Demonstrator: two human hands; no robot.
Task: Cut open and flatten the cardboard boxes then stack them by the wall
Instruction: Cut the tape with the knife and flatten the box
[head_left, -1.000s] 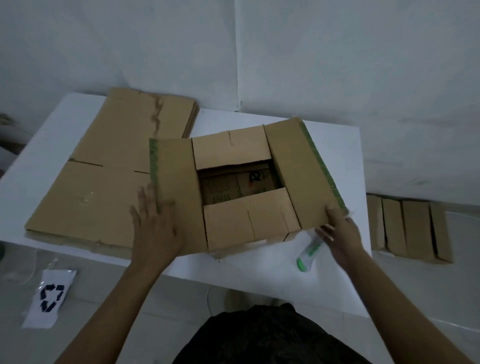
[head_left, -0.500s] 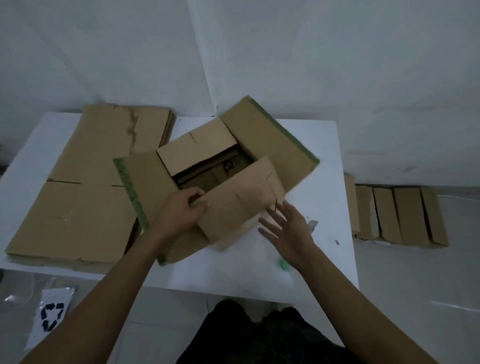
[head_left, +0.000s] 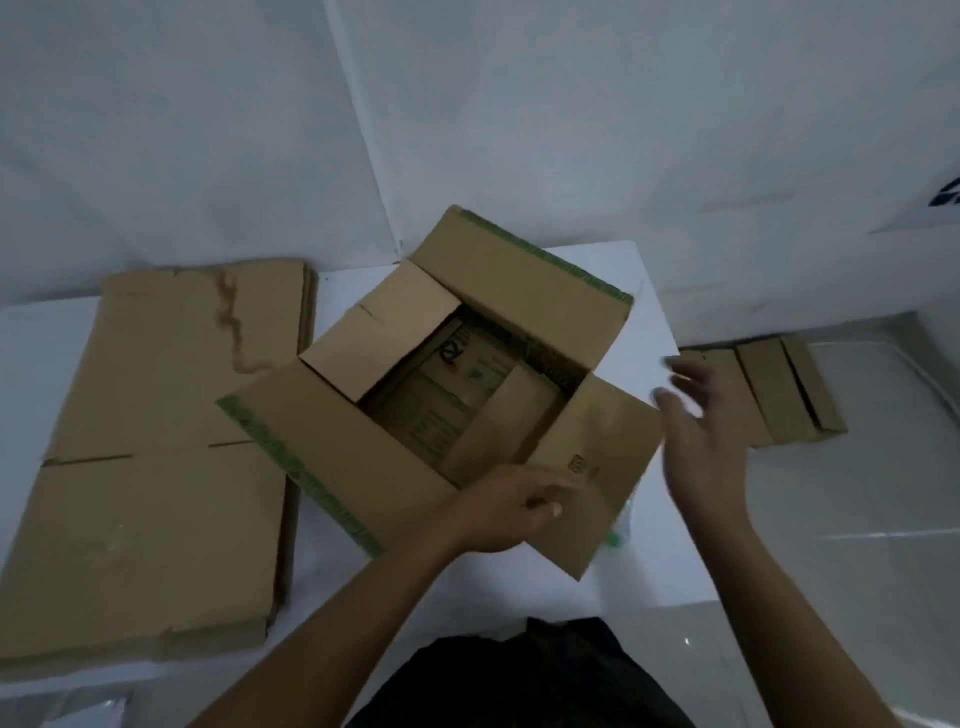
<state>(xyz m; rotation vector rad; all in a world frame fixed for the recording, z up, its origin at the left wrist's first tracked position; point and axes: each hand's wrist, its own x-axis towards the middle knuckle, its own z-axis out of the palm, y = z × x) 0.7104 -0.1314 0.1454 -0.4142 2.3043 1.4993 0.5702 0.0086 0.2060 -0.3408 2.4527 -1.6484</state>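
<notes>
one box (head_left: 332, 457), its flap (head_left: 592, 457) in the left hand (head_left: 511, 514), right hand (head_left: 701, 441) just beside

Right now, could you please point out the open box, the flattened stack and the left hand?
open box (head_left: 337, 452): head view, green-edged left flap.
flattened stack (head_left: 156, 467): head view, top sheet.
left hand (head_left: 498, 514): head view, back of hand.

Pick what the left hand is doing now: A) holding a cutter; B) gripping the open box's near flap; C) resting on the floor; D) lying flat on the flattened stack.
B: the left hand grips the near flap of the open box, thumb curled at its edge; the right hand is spread, holding nothing.
</notes>
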